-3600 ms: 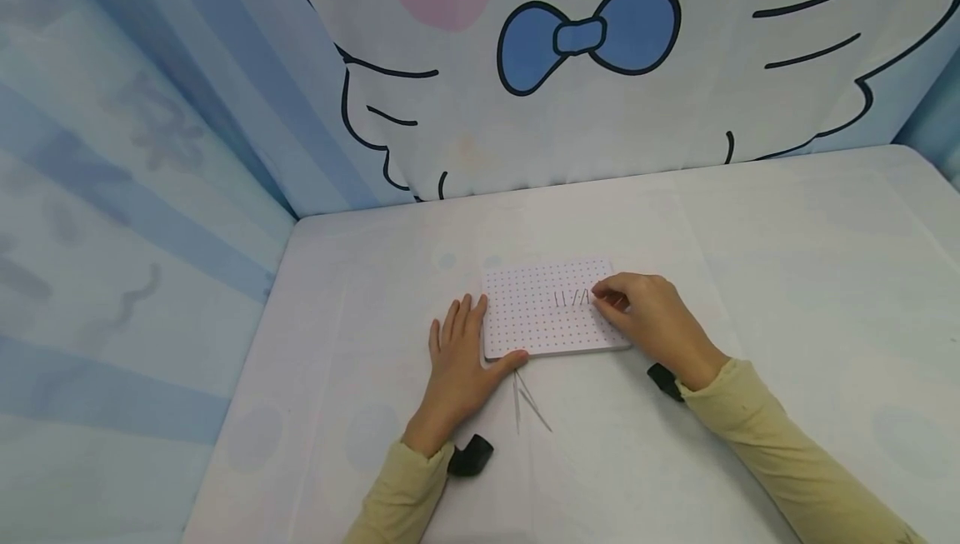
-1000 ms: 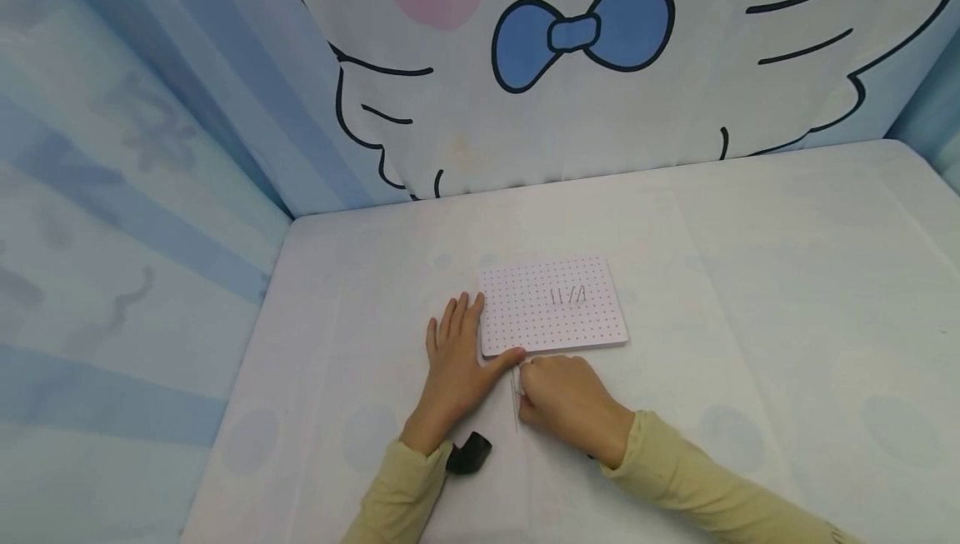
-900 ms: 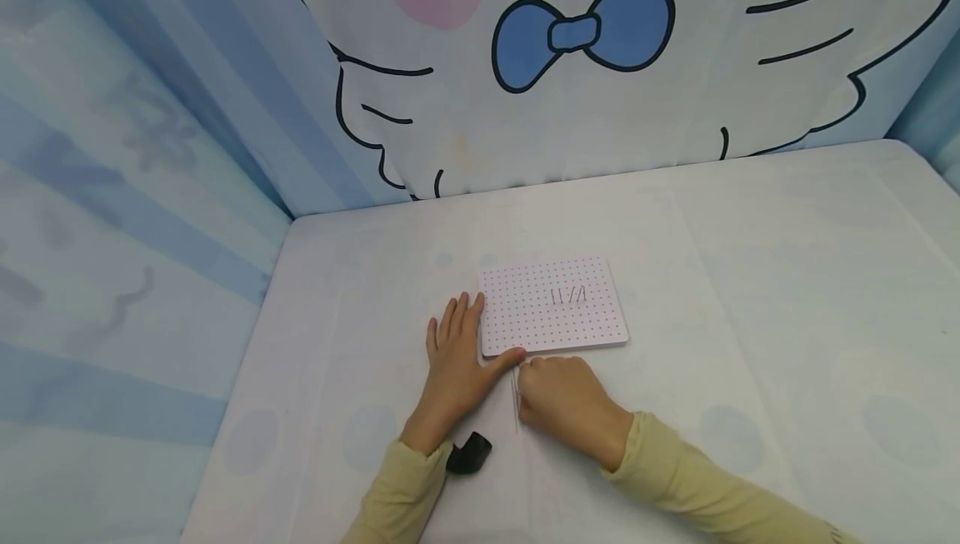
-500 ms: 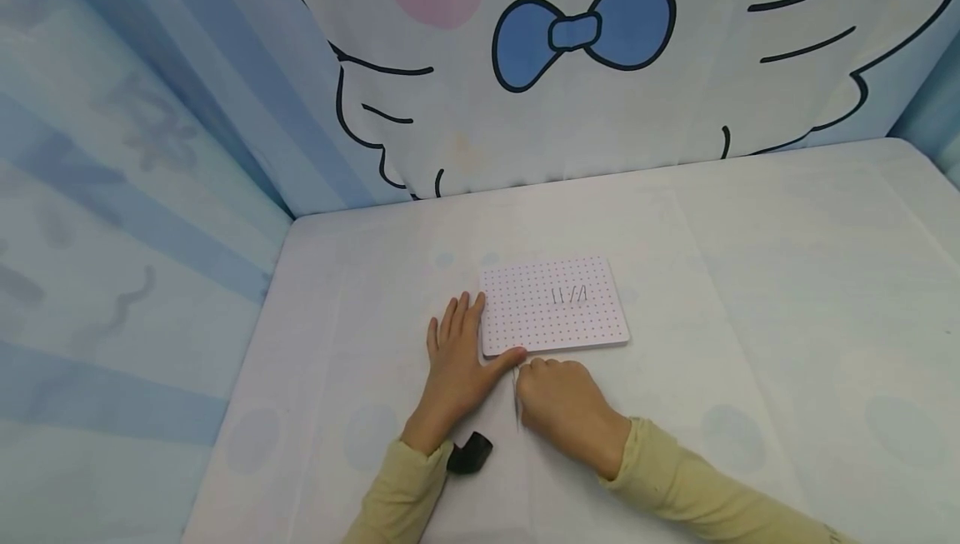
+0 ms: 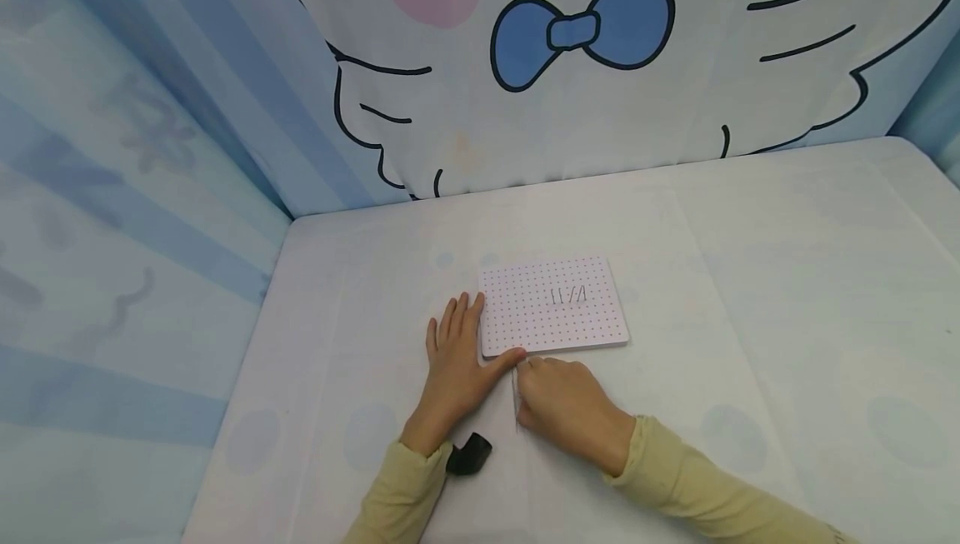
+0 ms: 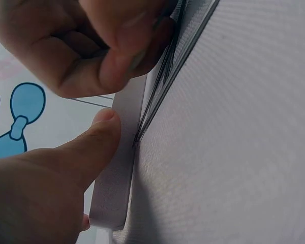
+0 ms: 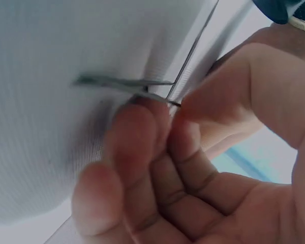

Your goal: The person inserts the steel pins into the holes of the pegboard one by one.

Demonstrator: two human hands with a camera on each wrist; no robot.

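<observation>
Head view: straight-fingered, splayed left hand (image 5: 460, 377) touches a rectangular, dot-patterned white board (image 5: 519, 315); right hand (image 5: 572, 406), fingers curled, pinches slender, straight metallic rods (image 7: 119, 83).

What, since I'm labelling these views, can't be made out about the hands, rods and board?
Head view: the right hand covers part of the thin metal rods; count unclear.
Right wrist view: the thumb hides one rod's end, so whether it is pinched is unclear.
Left wrist view: edges cut off the left hand.
Head view: dark marks on the dotted board are too small to identify.
</observation>
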